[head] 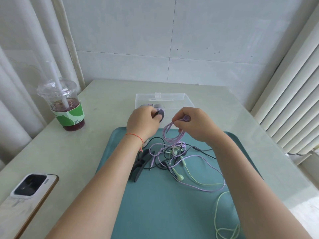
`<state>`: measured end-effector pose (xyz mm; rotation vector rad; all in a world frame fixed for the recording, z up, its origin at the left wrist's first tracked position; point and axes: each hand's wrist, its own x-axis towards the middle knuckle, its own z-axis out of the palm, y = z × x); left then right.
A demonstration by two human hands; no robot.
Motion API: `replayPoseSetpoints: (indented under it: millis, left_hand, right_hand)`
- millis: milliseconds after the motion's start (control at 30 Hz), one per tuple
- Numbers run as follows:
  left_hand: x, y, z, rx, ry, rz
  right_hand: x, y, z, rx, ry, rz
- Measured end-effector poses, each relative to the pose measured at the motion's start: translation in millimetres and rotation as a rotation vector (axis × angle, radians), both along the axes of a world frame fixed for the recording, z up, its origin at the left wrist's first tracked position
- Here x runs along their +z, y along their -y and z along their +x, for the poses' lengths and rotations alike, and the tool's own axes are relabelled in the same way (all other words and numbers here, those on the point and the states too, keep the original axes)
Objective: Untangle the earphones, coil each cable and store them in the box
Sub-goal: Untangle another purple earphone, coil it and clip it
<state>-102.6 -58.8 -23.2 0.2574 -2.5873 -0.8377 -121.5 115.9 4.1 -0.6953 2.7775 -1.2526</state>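
Head view: my right hand (195, 125) fingers curled, pinching purple earbud and loops of purple cable (172, 135). Left hand (141, 124) grips grey clip (160, 115), just left of coil. Coil hangs below right fingers, loops upright. Box (188, 100) just beyond both hands, open top. 3 cables remain tangled (174, 156) on teal tray (155, 204) beneath; purple tail trails right. Room ahead looks free.

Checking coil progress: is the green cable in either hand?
No. The green cable lies loose on the tray, while the right hand pinches purple cable loops and the left hand grips a purple-grey piece.
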Motion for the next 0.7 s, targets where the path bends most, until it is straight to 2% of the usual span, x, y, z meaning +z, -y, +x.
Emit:
replayPoseSetpoints:
  millis: [67, 133, 167, 233, 333, 433, 533, 700]
  left_hand:
    - [5.8, -2.3, -3.4, -0.11, -0.04, 0.501]
    - [11.5, -5.3, -2.1, -0.216, 0.009, 1.015]
    - [13.5, -6.1, -0.7, -0.254, 0.04, 1.21]
    - [15.3, -8.0, 0.5, -0.298, 0.101, 1.411]
    - [15.8, -9.0, 2.6, -0.292, 0.184, 1.342]
    - [14.6, -9.9, 4.1, -0.29, 0.178, 1.18]
    - [9.9, -8.6, 2.7, -0.269, 0.157, 1.146]
    - [7.2, -6.8, 2.8, -0.332, 0.17, 1.07]
  right_hand:
    - [3.3, -3.3, -1.0, 0.017, 0.059, -0.089]
    - [6.1, -6.4, -1.6, 0.043, 0.121, -0.188]
    - [7.5, -7.7, -1.3, 0.063, 0.146, -0.233]
    - [9.7, -9.3, 0.0, 0.107, 0.18, -0.309]
    - [11.9, -10.7, 2.1, 0.176, 0.225, -0.377]
    - [12.0, -10.6, 3.7, 0.274, 0.283, -0.396]
    - [11.5, -11.4, 3.9, 0.336, 0.317, -0.392]
    - [12.6, -11.2, 4.0, 0.314, 0.285, -0.396]
